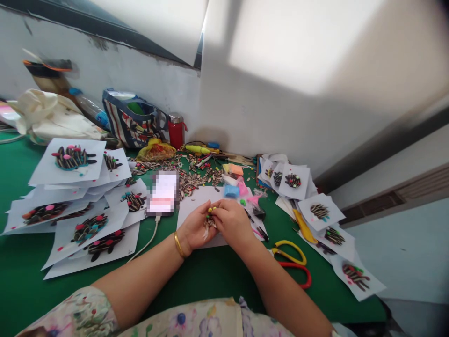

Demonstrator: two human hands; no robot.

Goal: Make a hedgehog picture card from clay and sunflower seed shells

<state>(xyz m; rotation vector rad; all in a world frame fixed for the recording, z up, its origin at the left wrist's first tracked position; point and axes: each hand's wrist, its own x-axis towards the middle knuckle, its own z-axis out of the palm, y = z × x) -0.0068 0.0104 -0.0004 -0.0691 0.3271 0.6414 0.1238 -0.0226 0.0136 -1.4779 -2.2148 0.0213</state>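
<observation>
My left hand [196, 227], a gold bangle at its wrist, is curled around a small cluster of sunflower seeds [210, 223] with yellow and green beads of clay on it. My right hand [233, 220] meets it from the right, its fingertips pinched at a yellow bead [210, 210] on top. The fingers hide part of the cluster. Both hands are above a white sheet of paper [189, 201]. Just beyond them lie packets of soft clay, one blue [231, 191] and one pink [242, 186].
Loose sunflower seeds [196, 180] spread across the green table. Paper cards with seed figures [72, 157] are stacked left, more cards [320, 211] right. A phone [163, 194] with a cable lies left of the hands. Scissors [291, 262] and a yellow-handled tool [303, 224] lie right.
</observation>
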